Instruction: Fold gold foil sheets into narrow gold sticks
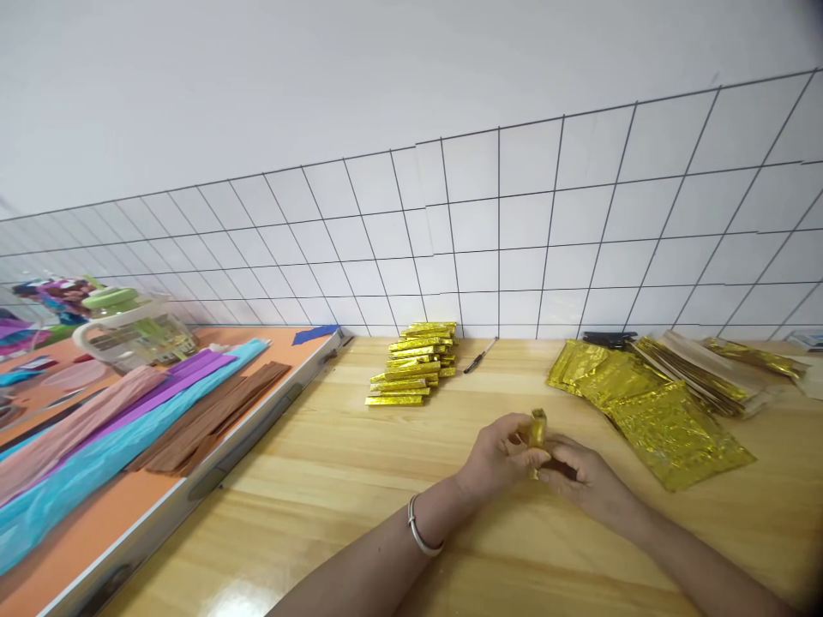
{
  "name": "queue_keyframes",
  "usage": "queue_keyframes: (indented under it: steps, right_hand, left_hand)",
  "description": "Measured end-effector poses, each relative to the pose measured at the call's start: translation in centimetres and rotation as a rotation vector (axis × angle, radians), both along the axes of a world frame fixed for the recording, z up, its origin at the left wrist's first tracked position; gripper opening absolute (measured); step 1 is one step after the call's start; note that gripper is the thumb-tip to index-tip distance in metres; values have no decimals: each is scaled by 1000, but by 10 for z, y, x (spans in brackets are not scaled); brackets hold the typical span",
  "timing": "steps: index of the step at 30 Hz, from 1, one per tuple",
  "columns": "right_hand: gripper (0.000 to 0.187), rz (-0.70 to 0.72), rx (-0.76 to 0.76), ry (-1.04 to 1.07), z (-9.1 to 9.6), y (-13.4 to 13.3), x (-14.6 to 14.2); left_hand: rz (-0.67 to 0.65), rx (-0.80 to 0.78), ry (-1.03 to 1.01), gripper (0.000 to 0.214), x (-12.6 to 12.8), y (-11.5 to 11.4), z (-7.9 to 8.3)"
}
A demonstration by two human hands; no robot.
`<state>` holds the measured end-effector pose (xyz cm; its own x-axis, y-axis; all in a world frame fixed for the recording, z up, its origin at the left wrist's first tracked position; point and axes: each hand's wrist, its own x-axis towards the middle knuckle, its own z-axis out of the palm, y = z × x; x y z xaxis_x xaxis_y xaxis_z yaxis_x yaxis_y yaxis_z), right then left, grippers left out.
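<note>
Between my two hands a small folded strip of gold foil paper [538, 422] stands nearly upright above the wooden table. The fingers and thumb of my left hand [498, 454] close around it from the left; a silver bangle circles that wrist. My right hand [585, 480] pinches the strip's lower part from the right, its fingertips meeting the left thumb. Beyond my hands, a stack of folded gold foil strips [411, 364] lies near the wall. To the right, flat gold foil sheets [669, 428] are spread overlapping.
A black pen [477, 358] lies beside the stack. Further right is a fanned bundle of foil sheets [698, 377] with a black item [609, 339] behind. At left, an orange-topped board [151, 497] holds coloured crepe strips [129, 454] and a clear jug [145, 330]. A tiled wall [476, 231] bounds the back.
</note>
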<state>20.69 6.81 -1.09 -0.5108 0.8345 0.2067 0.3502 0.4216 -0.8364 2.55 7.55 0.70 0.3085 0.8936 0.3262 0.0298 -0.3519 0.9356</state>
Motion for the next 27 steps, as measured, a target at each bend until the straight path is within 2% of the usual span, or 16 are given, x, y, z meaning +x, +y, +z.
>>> queue_keyframes:
  steps: [4,6,9,13,20,27]
  right_hand:
    - [39,-84,-61,-70,-4,1,2]
    - [41,-95,-76,-86,-5,1,4]
    - [39,-64,-68,-95,-7,4,6]
    - [37,-36,-43,-97,-12,9,9]
    - [37,-26,-32,-106,-14,9,8]
    - [31,-4,12,-119,-10,9,8]
  left_hand:
    - [26,-427,-586,27,-11,16,-3]
    - [91,-541,-772,23,-21,28,-4]
    - [146,-651,-935,19,-35,43,-5]
    - [179,-684,-1029,25,-42,52,-5]
    - [274,-723,-989,36,-43,50,-7]
    - [318,-731,-991,38,-42,50,-7]
